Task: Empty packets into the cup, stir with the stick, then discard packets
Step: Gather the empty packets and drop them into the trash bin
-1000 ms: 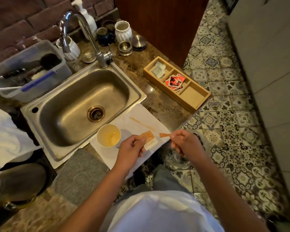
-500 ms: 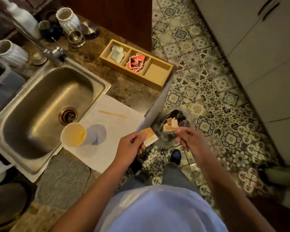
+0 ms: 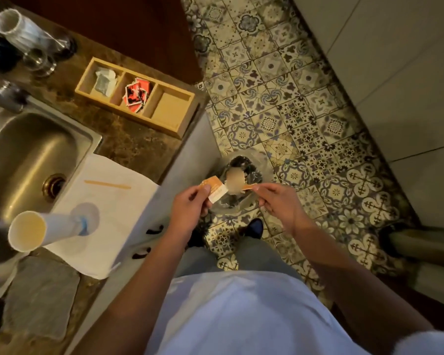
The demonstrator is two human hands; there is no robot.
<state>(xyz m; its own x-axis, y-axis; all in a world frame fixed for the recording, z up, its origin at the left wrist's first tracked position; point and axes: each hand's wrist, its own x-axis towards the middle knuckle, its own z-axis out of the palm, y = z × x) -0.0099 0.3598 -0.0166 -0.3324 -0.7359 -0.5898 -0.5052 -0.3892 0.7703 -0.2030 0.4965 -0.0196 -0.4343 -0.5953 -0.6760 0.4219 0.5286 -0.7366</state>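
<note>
Above a tiled floor (image 3: 305, 103), a lined bin (image 3: 244, 172) sits below both hands. An orange packet (image 3: 215, 189) is pinched by the left hand (image 3: 190, 208), its torn strip (image 3: 248, 187) by the right hand (image 3: 280, 203).

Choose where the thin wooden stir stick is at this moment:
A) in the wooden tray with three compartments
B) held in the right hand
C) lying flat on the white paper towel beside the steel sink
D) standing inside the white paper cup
C: the thin wooden stir stick lies flat on the white paper towel, apart from the white paper cup.
</note>
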